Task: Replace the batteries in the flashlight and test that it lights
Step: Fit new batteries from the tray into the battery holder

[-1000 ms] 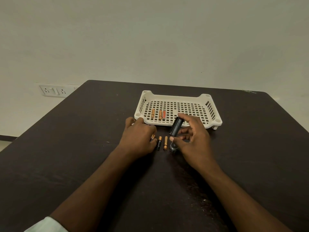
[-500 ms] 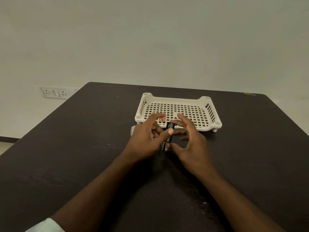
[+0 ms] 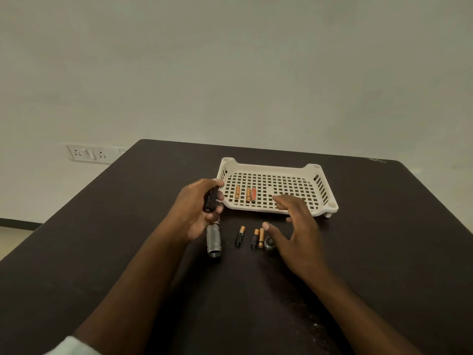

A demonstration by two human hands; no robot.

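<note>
Our left hand (image 3: pixel 198 208) grips the battery holder (image 3: pixel 211 199); right hand (image 3: pixel 294 226) hovers spread. Mixing table batteries (image 3: pixel 258 238) with tray (image 3: pixel 317 170) ones risks no light.

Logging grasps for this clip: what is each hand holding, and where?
Left hand grips the black battery holder round its middle; right hand holds nothing.

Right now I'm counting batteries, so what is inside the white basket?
Three batteries lie in the white basket: two orange ones and a red one. The right hand covers part of the near rim, so anything there is hidden.
</note>
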